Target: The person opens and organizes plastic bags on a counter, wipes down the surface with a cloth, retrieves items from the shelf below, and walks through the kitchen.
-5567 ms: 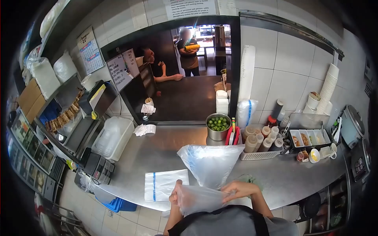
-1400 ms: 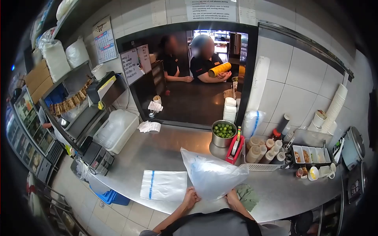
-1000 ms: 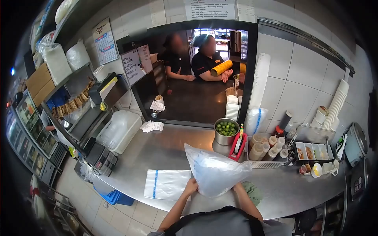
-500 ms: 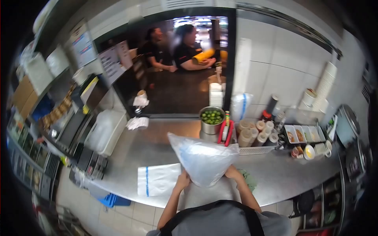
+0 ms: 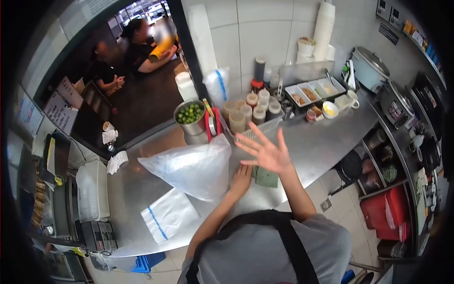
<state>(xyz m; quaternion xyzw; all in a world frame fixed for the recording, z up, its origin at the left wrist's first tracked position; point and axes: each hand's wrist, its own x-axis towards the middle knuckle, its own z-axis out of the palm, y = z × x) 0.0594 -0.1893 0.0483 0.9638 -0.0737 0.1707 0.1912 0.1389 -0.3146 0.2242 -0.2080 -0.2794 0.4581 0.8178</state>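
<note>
A filled translucent plastic bag (image 5: 194, 165) stands on the steel counter (image 5: 302, 163), its top pointing left. My left hand (image 5: 241, 181) lies flat on the counter just right of the bag, fingers stretched out and holding nothing. Raised above the counter, my right hand (image 5: 270, 154) is spread wide with the palm turned up toward me and nothing in it. Partly beneath it lies a folded green cloth (image 5: 266, 178), close to my left fingertips; whether they touch it I cannot tell. A flat white plastic bag with a blue stripe (image 5: 171, 215) rests left of my left forearm.
Behind the bag stand a metal pot of green citrus fruits (image 5: 190, 116) and a basket (image 5: 262, 128) of squeeze bottles. Farther right are a topping tray (image 5: 314, 90), a small bowl (image 5: 330, 110) and a rice cooker (image 5: 370, 68). Two people (image 5: 146, 59) stand beyond the window.
Both hands have let go of the filled bag. My left hand has come down on the counter to its right, and my right hand has lifted and spread open. The view has turned right.
</note>
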